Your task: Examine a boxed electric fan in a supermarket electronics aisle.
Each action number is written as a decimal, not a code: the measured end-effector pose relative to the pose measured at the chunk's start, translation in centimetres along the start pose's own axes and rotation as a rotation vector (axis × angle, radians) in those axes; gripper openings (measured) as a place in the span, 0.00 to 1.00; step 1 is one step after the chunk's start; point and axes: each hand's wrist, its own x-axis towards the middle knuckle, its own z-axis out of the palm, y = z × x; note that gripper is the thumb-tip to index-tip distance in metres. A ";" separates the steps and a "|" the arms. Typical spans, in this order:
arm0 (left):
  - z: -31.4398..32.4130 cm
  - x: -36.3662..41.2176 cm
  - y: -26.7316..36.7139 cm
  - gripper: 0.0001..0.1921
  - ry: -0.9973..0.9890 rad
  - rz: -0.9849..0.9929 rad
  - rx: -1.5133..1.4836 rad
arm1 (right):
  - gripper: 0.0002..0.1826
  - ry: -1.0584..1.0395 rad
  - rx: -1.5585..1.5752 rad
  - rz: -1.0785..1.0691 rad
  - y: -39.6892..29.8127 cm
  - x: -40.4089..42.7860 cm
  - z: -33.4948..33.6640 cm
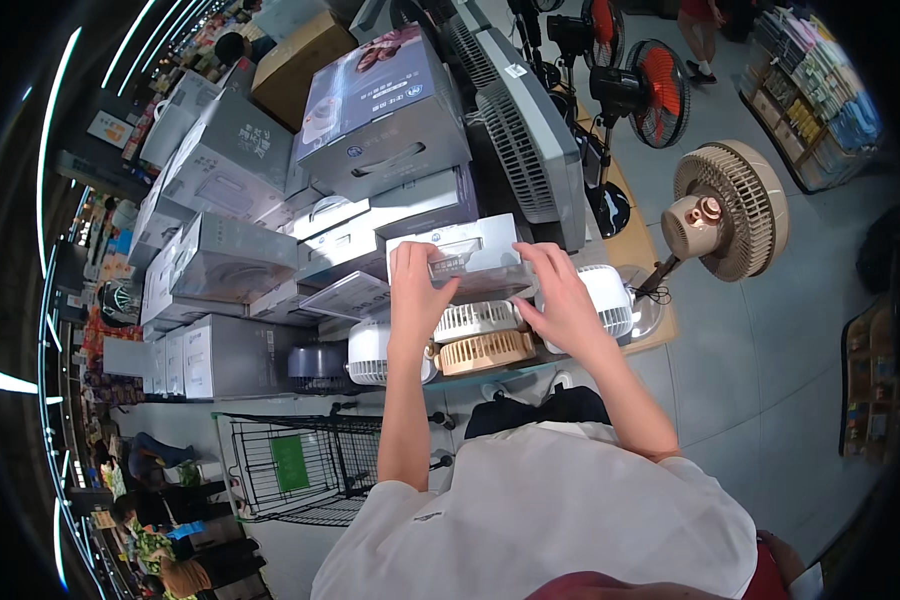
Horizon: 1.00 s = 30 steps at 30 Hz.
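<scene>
A small white-and-grey cardboard box (pixel 457 259) with printing and a handle cut-out lies between my two hands. My left hand (pixel 416 300) is at its left end, with fingertips on the top edge and the thumb across its front. At the right end, my right hand (pixel 562 300) has its fingers by the edge and its thumb lower down. Just below the box sit a white round fan head (pixel 476 321) and a tan fan head (pixel 487 352). White fans flank these, one partly hidden behind my left wrist (pixel 367 352) and another beside my right hand (pixel 606 300).
Larger appliance boxes (pixel 390 112) are piled behind. A price sign (pixel 349 295) leans left of the small box. Grey box fans (pixel 529 142) and a beige pedestal fan (pixel 727 210) stand to the right. A shopping cart (pixel 300 465) is at lower left, with several people beyond it.
</scene>
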 end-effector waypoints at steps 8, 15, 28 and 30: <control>-0.3 -2.7 0.4 0.27 0.125 0.107 -0.022 | 0.49 0.030 0.159 -0.020 3.3 3.0 3.6; -4.2 -3.5 3.1 0.25 0.166 0.243 -0.042 | 0.49 0.055 0.035 -0.147 -0.9 2.8 0.2; -15.7 -8.3 11.7 0.30 0.535 0.608 -0.035 | 0.41 0.285 0.350 -0.617 -7.1 -2.6 -6.6; -15.5 -8.7 11.9 0.29 0.706 0.679 0.011 | 0.40 0.380 0.533 -0.383 -5.7 -4.9 -5.2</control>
